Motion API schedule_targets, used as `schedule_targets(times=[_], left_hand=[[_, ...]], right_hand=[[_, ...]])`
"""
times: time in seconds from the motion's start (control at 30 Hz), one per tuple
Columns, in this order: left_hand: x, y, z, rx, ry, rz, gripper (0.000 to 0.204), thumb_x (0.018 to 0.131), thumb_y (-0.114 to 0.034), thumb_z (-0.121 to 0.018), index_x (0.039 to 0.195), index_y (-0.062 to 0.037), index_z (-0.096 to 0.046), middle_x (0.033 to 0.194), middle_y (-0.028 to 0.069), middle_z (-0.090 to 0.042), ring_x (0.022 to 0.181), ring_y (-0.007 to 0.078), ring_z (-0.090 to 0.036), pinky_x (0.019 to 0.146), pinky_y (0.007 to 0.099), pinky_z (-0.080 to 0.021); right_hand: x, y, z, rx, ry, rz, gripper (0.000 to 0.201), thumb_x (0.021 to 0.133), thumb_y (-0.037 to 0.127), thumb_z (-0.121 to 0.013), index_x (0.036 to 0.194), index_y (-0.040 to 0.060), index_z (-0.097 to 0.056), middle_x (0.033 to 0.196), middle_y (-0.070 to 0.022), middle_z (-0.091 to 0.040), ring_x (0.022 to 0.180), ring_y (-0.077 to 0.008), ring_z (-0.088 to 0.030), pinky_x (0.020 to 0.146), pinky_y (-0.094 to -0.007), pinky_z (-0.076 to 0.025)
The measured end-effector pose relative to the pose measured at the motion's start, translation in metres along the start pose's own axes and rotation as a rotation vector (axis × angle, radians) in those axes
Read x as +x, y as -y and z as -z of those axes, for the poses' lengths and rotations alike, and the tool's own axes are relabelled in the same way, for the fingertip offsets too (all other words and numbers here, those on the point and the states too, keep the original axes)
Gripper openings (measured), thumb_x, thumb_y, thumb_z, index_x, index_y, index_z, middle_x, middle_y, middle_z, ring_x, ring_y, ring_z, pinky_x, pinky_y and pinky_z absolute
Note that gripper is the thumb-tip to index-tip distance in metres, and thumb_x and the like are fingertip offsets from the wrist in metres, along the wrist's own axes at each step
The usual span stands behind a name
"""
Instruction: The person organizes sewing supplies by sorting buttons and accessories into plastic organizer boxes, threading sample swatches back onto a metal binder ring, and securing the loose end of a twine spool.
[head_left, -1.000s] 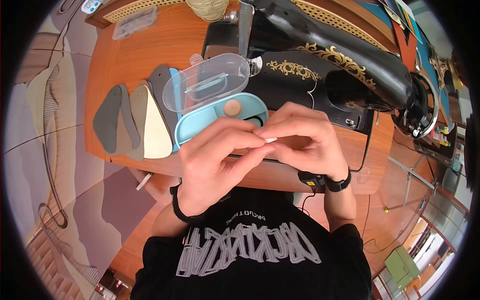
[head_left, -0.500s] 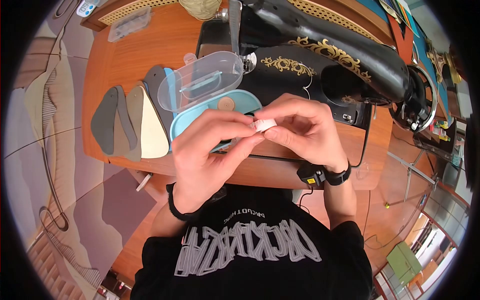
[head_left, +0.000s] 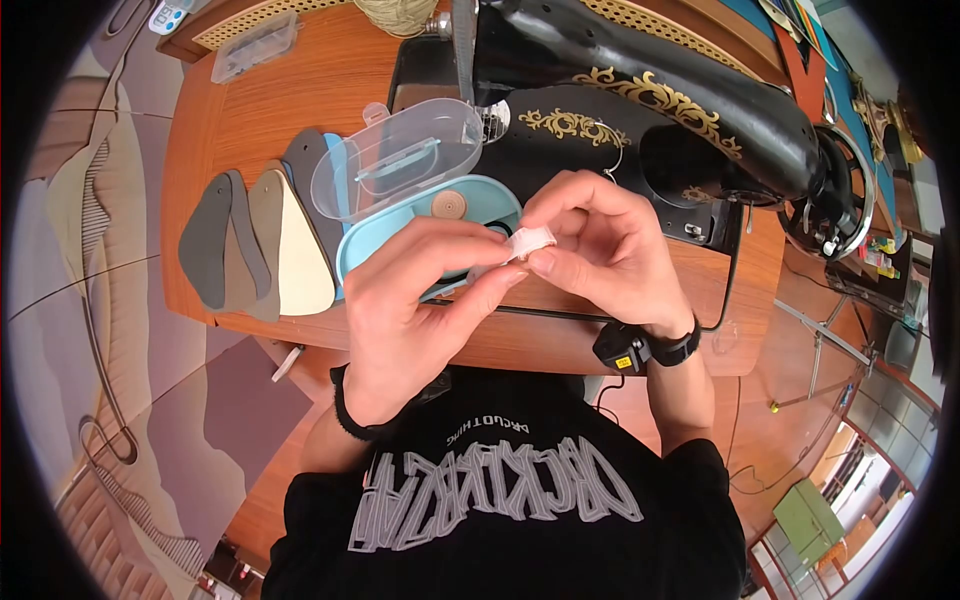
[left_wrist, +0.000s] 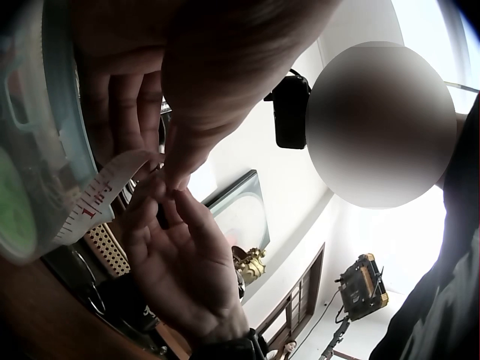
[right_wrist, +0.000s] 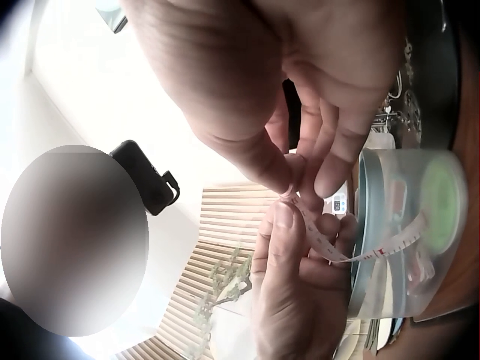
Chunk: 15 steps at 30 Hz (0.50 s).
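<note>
Both hands hold a white tape measure with red markings over the table's front edge. My left hand pinches it between thumb and fingertips. On the other side, my right hand pinches it too, fingertips close to the left ones. In the left wrist view a printed length of the tape measure hangs from the fingers in a curve; it also shows in the right wrist view. Behind the hands stands a light blue box holding a round wooden disc; the left hand hides part of it.
The box's clear lid stands raised behind it. A black sewing machine fills the back right. Grey, brown and cream flat pieces lie at left. A clear case and a twine ball are at the back.
The tape measure shows more between the fingertips than a second ago. Both hands have shifted slightly left and away from the body, and the right fingers have opened apart a little.
</note>
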<state>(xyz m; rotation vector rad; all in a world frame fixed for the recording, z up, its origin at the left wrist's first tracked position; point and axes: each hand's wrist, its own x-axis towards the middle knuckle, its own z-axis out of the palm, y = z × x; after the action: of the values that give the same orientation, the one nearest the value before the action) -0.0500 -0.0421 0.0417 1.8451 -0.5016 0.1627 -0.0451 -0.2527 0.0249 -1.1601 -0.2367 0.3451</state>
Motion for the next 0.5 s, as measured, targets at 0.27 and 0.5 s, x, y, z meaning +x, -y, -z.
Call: schedule_targets(times=[0.27,0.5], left_hand=[[-0.001,0.0,-0.001,-0.019,0.012,0.013,0.025,0.077,0.002,-0.087,0.099,-0.0028,-0.075,0.094,0.0105,-0.075,0.083,0.0214,-0.072,0.072,0.0302,-0.057],[0.0,-0.001,0.0,-0.028,0.001,0.017,0.026,0.077,0.003,-0.087,0.099,-0.0021,-0.075,0.094,0.0102,-0.075,0.083,0.0211,-0.072,0.072,0.0304,-0.057]], right_hand=[[0.002,-0.006,0.004,-0.075,0.039,0.077,0.021,0.094,-0.003,-0.073,0.112,0.0006,-0.064,0.105,-0.0048,-0.07,0.105,-0.0133,-0.069,0.094,-0.0307,-0.056],[0.001,-0.004,0.0,-0.041,0.012,0.021,0.021,0.095,0.001,-0.075,0.115,0.0005,-0.068,0.107,-0.0053,-0.071,0.105,-0.0133,-0.069,0.094,-0.0307,-0.057]])
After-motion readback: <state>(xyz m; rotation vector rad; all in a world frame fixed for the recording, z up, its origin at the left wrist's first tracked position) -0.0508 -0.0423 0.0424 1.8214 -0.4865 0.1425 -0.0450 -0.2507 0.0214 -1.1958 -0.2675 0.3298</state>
